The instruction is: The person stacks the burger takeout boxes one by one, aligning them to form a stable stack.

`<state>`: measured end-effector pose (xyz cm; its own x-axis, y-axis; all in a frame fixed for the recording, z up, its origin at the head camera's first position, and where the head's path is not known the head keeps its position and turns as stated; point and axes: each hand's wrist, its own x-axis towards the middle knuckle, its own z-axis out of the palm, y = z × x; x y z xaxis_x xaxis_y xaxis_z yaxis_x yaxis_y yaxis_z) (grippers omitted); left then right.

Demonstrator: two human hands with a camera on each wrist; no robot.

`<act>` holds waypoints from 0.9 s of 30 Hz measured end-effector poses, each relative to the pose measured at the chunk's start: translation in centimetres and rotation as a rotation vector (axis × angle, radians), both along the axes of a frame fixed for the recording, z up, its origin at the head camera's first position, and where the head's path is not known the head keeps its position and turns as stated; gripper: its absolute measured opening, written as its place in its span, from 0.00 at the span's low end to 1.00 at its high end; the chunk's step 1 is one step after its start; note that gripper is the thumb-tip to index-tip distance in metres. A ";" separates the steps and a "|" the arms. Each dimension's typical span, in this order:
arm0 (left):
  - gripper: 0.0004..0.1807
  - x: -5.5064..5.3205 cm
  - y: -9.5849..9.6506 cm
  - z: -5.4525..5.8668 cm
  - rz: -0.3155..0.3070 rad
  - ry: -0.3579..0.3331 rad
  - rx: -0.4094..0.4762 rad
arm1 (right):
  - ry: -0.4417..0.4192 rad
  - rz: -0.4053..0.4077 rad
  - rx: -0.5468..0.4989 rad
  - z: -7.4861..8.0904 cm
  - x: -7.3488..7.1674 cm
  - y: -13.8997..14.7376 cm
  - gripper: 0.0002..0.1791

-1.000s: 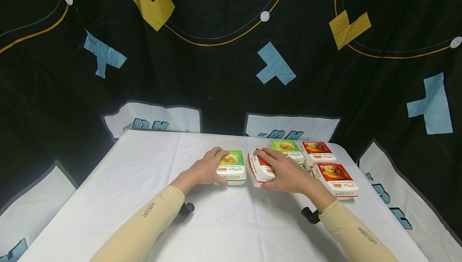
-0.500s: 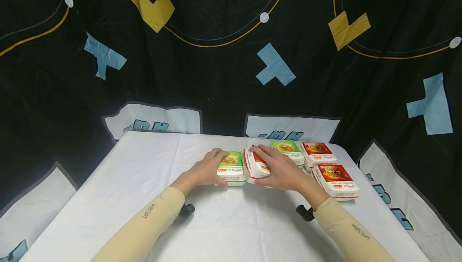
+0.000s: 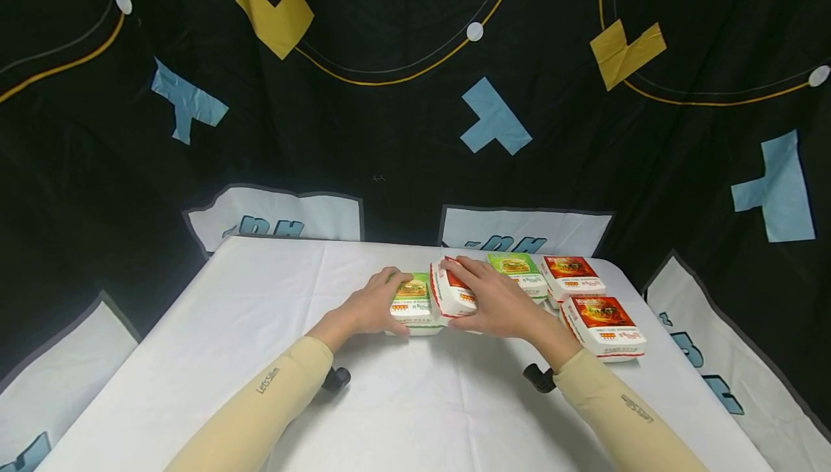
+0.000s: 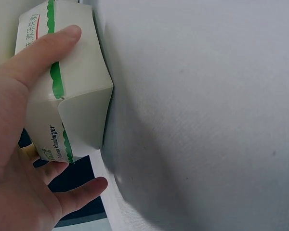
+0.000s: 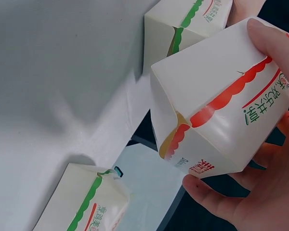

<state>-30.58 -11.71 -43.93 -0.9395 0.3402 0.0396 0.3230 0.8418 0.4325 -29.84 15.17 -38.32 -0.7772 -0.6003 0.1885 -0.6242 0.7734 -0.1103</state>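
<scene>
On the white-covered table, a green-and-white hamburger box (image 3: 410, 307) sits in the grip of my left hand (image 3: 368, 304). In the left wrist view its thumb presses the box's (image 4: 84, 62) near wall, with other fingers at the far side. My right hand (image 3: 498, 300) grips a red-and-white hamburger box (image 3: 451, 297) by its near and far sides. That box is tilted and raised, overlapping the green box's right edge in the head view. Its scalloped red trim (image 5: 231, 94) shows in the right wrist view, with the thumb across the near wall.
Right of my right hand, another green box (image 3: 517, 270) stands beside a red box (image 3: 571, 273). A second red box (image 3: 605, 328) sits nearer the table's right edge. White tablecloth (image 3: 260, 299) spreads to the left; a black curtain (image 3: 389, 140) hangs behind.
My right hand has moved left and slightly up with the red box, from beside the green box to overlapping its right edge. The left hand and its box have stayed in place.
</scene>
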 end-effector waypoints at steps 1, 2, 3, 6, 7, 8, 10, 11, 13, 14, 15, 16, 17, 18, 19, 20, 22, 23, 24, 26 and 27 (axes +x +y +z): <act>0.56 0.0 0.0 0.0 0.000 0.000 0.000 | 0.000 0.001 -0.002 0.0 0.0 -0.1 0.55; 0.56 0.0 0.0 0.0 -0.001 0.000 -0.002 | -0.001 0.000 -0.002 0.0 -0.1 -0.2 0.55; 0.56 0.0 0.0 0.0 -0.001 -0.001 -0.003 | -0.004 -0.002 -0.002 0.0 -0.1 -0.3 0.55; 0.56 -0.1 0.1 0.0 -0.002 -0.002 -0.005 | -0.007 -0.004 -0.004 0.1 -0.2 -0.5 0.55; 0.56 -0.1 0.1 0.0 -0.002 -0.002 -0.005 | -0.009 -0.006 -0.004 0.2 -0.2 -0.6 0.55; 0.56 -0.1 0.1 0.0 -0.003 -0.002 -0.007 | -0.011 -0.008 -0.002 0.3 -0.3 -0.7 0.55; 0.56 -0.1 0.1 0.0 -0.004 0.000 -0.008 | -0.015 -0.008 -0.003 0.4 -0.3 -0.9 0.55; 0.56 -0.1 0.1 0.0 -0.004 0.001 -0.009 | -0.017 -0.008 -0.004 0.4 -0.4 -1.0 0.55; 0.56 -0.1 0.0 -0.1 -0.006 0.005 -0.007 | -0.016 -0.008 0.002 0.5 -0.5 -1.2 0.55; 0.56 -0.1 0.0 -0.1 -0.008 0.006 -0.005 | -0.015 -0.007 0.003 0.5 -0.6 -1.3 0.56; 0.56 -0.1 0.0 -0.1 -0.009 0.008 -0.002 | -0.012 -0.006 0.005 0.6 -0.6 -1.4 0.56; 0.56 -0.1 0.0 -0.1 -0.009 0.010 0.001 | -0.011 -0.003 0.003 0.6 -0.7 -1.5 0.56; 0.56 -0.1 0.0 -0.1 -0.010 0.011 0.005 | -0.008 -0.001 -0.003 0.6 -0.8 -1.6 0.56; 0.56 -0.1 -0.1 -0.2 -0.010 0.011 0.009 | -0.005 0.002 -0.008 0.7 -0.9 -1.7 0.56; 0.56 -0.1 -0.1 -0.2 -0.011 0.011 0.013 | -0.003 0.004 -0.014 0.7 -0.9 -1.9 0.56; 0.56 -0.1 -0.1 -0.2 -0.010 0.012 0.017 | -0.002 0.005 -0.022 0.7 -1.0 -2.0 0.56; 0.56 -0.1 -0.1 -0.3 -0.010 0.013 0.025 | -0.004 0.003 -0.034 0.7 -1.1 -2.2 0.56; 0.56 -0.1 -0.1 -0.3 -0.010 0.013 0.028 | -0.006 0.001 -0.037 0.7 -1.2 -2.3 0.56; 0.56 -0.1 -0.1 -0.3 -0.010 0.013 0.032 | -0.011 -0.001 -0.038 0.7 -1.2 -2.4 0.56; 0.56 -0.1 -0.1 -0.4 -0.009 0.012 0.034 | -0.020 -0.003 -0.033 0.7 -1.3 -2.6 0.56; 0.57 -0.1 -0.1 -0.4 -0.009 0.011 0.033 | -0.026 -0.002 -0.029 0.7 -1.3 -2.6 0.56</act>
